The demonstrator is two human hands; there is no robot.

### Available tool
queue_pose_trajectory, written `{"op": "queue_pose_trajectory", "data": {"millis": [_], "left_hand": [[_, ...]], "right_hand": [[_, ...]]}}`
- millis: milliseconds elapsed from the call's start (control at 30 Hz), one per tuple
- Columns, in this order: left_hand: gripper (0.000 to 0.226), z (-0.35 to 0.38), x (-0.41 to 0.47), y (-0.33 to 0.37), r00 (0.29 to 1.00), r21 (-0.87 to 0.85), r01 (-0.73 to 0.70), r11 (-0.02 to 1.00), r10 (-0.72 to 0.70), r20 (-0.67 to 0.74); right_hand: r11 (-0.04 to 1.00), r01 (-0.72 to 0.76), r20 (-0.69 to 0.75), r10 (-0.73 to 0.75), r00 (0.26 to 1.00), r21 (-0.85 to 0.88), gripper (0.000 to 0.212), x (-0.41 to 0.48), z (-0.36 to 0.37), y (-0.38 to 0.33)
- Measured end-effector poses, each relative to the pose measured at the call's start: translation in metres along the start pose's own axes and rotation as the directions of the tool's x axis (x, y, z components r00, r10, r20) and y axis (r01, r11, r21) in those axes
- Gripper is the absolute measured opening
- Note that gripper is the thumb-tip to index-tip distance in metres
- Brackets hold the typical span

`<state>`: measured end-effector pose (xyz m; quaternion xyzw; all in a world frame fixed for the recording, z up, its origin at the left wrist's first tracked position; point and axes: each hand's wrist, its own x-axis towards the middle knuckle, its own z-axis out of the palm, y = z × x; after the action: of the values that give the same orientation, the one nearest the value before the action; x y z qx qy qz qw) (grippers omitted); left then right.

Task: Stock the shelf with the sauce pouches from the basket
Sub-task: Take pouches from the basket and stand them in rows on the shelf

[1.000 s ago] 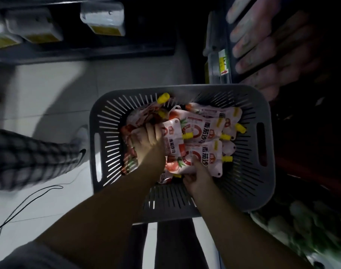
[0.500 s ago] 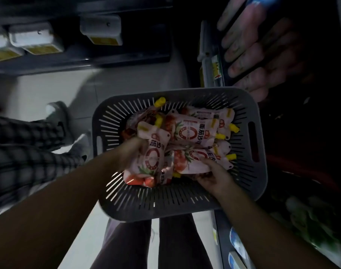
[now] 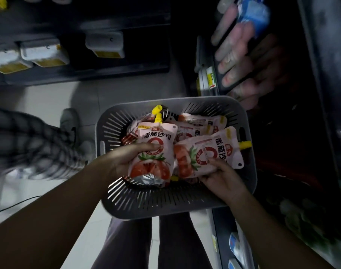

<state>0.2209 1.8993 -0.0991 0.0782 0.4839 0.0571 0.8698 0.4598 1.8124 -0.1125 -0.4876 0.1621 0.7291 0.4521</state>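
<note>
Both hands have a pouch apiece. The person's left hand [image 3: 117, 162] is wrapped round the lower half of a tomato sauce pouch [image 3: 154, 152], with the thumb laid across the printed front and the fingers hidden behind. That pouch stands nearly upright above the basket, its yellow spout [image 3: 158, 119] pointing away from the person. The right hand [image 3: 222, 177] grips the bottom corner of a second pouch [image 3: 206, 152], with the thumb on the front and the fingers curled beneath. This one lies tilted, its yellow cap [image 3: 244, 144] sticking out to the right near the handle slot in the basket's wall. The two held pouches sit side by side, close enough that I can't tell whether they touch.

Under the hands is the grey slotted basket [image 3: 165, 208], just beyond the person's dark-trousered legs [image 3: 171, 239]. More loose pouches [image 3: 200, 123] lie heaped in its far half. I can't make out whether the held ones have cleared that heap.

To the right is a dark shelf with a price-label rail [image 3: 206, 80] on its edge, and rows of pale pink packs [image 3: 233, 55] lie on it. A blue packet [image 3: 253, 12] sits at the top.

At the left someone in checked trousers [image 3: 29, 142] stands on the pale tiled floor [image 3: 49, 98], one grey shoe [image 3: 69, 121] close beside the basket. White boxes with yellow labels [image 3: 43, 53] line a low shelf beyond, and a thin black cable [image 3: 16, 204] trails across the tiles.
</note>
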Motion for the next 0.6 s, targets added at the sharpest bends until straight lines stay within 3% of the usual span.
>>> {"op": "queue_pose_trajectory", "data": {"millis": [133, 267, 367, 433, 600], "left_hand": [[0.056, 0.015, -0.016, 0.005, 0.997, 0.065, -0.041, 0.997, 0.037, 0.067], [0.059, 0.038, -0.035, 0.011, 0.990, 0.145, -0.120, 0.982, 0.108, 0.090], [0.055, 0.054, -0.053, 0.021, 0.971, 0.175, -0.241, 0.955, 0.238, 0.039], [0.067, 0.062, -0.069, 0.032, 0.943, 0.154, -0.331, 0.931, 0.331, 0.030], [0.064, 0.087, -0.122, 0.065, 0.865, 0.169, -0.500, 0.849, 0.500, 0.047]], "right_hand": [[0.999, -0.026, 0.061, 0.024, 0.998, 0.032, 0.093, -0.014, 0.016, -0.008], [0.998, 0.002, 0.044, 0.001, 0.999, -0.060, 0.095, -0.029, 0.045, -0.020], [0.983, 0.090, 0.060, -0.081, 0.995, -0.160, 0.061, -0.048, 0.072, -0.033], [0.956, 0.179, 0.114, -0.156, 0.981, -0.232, 0.038, -0.062, 0.088, -0.045], [0.860, 0.386, 0.155, -0.354, 0.922, -0.335, 0.038, -0.101, 0.123, -0.065]]}}
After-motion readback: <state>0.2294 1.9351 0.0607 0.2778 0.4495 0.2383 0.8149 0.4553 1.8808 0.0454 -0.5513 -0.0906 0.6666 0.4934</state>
